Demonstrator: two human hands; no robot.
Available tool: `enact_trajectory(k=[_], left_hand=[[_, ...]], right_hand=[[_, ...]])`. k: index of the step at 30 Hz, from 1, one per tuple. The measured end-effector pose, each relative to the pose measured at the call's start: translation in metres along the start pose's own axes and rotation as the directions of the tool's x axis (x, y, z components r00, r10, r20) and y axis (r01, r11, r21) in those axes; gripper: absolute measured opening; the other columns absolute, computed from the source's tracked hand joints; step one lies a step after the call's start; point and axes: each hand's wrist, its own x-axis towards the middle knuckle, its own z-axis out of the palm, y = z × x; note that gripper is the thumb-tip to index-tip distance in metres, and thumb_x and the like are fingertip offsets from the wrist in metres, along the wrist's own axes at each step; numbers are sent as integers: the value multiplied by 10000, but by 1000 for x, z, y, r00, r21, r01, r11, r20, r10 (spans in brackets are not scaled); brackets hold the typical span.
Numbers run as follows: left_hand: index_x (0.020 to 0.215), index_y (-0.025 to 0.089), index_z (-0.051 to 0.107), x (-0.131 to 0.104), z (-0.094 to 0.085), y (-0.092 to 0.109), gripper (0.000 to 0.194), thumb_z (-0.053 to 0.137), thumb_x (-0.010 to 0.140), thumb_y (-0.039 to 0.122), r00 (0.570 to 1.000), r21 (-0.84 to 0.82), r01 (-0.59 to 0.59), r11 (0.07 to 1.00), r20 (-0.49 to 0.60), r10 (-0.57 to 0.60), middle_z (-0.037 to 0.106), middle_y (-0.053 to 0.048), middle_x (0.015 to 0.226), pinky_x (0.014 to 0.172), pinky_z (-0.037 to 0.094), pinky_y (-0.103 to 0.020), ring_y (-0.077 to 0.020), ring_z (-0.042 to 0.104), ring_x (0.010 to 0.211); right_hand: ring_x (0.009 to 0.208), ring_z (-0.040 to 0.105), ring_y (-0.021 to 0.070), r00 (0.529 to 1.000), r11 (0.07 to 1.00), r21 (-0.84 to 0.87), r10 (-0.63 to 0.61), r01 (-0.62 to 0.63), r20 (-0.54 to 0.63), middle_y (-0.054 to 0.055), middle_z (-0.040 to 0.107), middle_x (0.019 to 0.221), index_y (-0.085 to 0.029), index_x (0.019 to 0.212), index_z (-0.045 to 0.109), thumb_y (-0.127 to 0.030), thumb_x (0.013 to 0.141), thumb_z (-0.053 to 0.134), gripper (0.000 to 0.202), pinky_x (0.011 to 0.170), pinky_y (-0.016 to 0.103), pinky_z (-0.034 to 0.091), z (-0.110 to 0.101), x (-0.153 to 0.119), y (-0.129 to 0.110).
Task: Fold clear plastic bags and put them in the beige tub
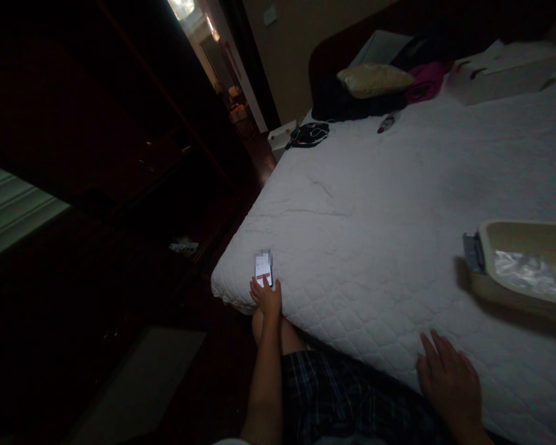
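Observation:
A lit smartphone [262,267] lies on the white quilted bedspread [352,272] close to the bed's edge. My left hand [267,298] reaches over its near end, fingers stretched apart, with one finger over the red bar on the screen. Part of the phone's top is blurred out. Farther right, my right hand [449,377] rests flat on the bedspread, palm down and with nothing in it. My knees and dark plaid shorts [333,389] are below, against the side of the bed.
A beige storage bin [491,284] with clear plastic inside stands on the bed at right. Toward the headboard lie a yellowish cushion [375,80], a magenta cloth roll [424,81], a white box [495,80], a small bottle [387,123] and a black bag [309,134].

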Motion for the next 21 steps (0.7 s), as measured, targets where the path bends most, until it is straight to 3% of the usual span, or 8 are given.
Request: enact_trajectory(k=[12, 21], left_hand=[[1258, 144, 506, 0, -4, 2, 517, 505, 832, 437, 1000, -21, 14, 1000, 23, -14, 312, -209, 1420, 1025, 265, -567, -358, 256, 1330], [1237, 94, 517, 0, -3, 1, 531, 494, 838, 443, 1000, -6, -6, 1000, -15, 6, 309, -238, 1398, 1042, 258, -530, -359, 266, 1318]], right_hand=[[1230, 432, 341, 998, 999, 7, -50, 50, -37, 172, 468, 1349, -191, 1391, 332, -233, 846, 475, 565, 979, 523, 322, -4, 3, -2], [1224, 437, 330, 997, 995, -63, -77, 76, -17, 188, 474, 1337, -162, 1365, 358, -262, 847, 483, 543, 995, 499, 308, -1, 1, 2]])
